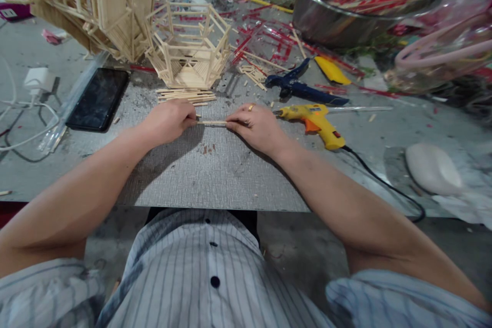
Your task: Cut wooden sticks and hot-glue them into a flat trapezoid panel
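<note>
Head view, so: there's a thin wooden stick [212,122] held level by both ends, a bit nearer the person than the hexagonal stick frame [188,46] and low over the grey mat [215,179] on the tabletop [23,174]. Can't tell if it actually touches the mat. The left hand [169,122] has its fingers curled shut on the left end. The right hand [255,125], with a ring on it, pinches the right end between its fingertips. Both are clamped on the stick, nothing loose.

My take on handling: it looks feather-light and stiff along its length, but thin enough to snap if you bend it or squeeze it mid-span. Dry wood, so not slippery. Holding it by the tips like this seems the sane way, since it leaves the middle free.

Working out from the frame:
- Right against its near edge lies a loose pile of sticks [186,95].
- Right of the frame and nearer the person, a yellow glue gun [315,118] lies on its side, nozzle pointing toward the right hand.
- A blue hand tool [300,87] sits just right of the frame, beyond the gun.
- Left of the frame is a dark phone [98,98], with a white charger [38,80] further left.
- A bigger stick structure [96,5] touches or overlaps the frame's far-left corner.
- Far right of the frame, a steel bowl [307,15] holds red-wrapped sticks.
</note>
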`<state>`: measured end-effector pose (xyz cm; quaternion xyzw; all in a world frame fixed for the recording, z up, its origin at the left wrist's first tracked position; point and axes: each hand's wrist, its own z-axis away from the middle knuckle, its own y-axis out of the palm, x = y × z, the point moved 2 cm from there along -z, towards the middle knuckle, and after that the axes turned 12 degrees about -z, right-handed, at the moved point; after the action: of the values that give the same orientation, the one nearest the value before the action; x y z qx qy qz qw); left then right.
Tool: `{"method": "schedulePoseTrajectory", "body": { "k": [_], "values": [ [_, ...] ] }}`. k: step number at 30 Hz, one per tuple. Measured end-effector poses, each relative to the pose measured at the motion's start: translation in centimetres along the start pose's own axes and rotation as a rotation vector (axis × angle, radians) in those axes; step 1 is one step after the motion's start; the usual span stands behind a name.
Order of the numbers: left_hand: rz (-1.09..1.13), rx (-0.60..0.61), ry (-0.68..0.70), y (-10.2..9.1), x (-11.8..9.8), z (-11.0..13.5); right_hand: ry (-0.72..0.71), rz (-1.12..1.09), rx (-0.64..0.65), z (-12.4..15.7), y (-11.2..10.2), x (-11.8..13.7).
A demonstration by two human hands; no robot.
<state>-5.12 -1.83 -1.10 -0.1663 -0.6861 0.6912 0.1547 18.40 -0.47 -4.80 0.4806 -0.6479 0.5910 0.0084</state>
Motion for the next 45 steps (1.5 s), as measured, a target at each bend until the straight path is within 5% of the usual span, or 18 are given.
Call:
{"method": "schedulePoseTrajectory", "body": {
  "k": [45],
  "values": [
    [-0.041,0.038,0.016,-0.31,-0.46,0.1,0.002,0.048,0.06,-0.03,-0.12,0.29]
  ]
}}
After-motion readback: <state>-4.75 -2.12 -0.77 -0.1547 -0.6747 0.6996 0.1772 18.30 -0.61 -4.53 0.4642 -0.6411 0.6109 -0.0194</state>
